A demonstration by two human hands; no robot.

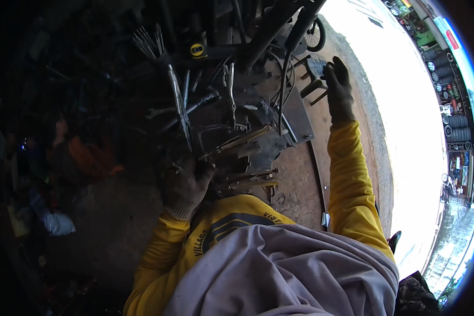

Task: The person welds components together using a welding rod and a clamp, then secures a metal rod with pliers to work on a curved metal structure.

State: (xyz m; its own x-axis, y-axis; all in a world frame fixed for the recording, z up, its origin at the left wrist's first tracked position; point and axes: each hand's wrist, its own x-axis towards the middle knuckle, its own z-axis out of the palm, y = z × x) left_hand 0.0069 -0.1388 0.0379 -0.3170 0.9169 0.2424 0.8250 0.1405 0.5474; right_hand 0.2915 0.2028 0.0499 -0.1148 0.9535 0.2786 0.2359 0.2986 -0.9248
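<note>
Showing parted fingers holding nothing visible, the right hand (338, 87) occupies upper right, while the left hand (187, 181), grip indeterminable, lies left of centre near a tan bar (245, 138), shiny tools (180, 105) and an obstructing dark post (274, 34).

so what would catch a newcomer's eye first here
Probably the glaring white street down the right side of the view. Next, the bright yellow sleeves, with the gloved right hand raised past the right edge of the dark workbench. The gloved left hand is lower, near the scattered metal tools.
</note>
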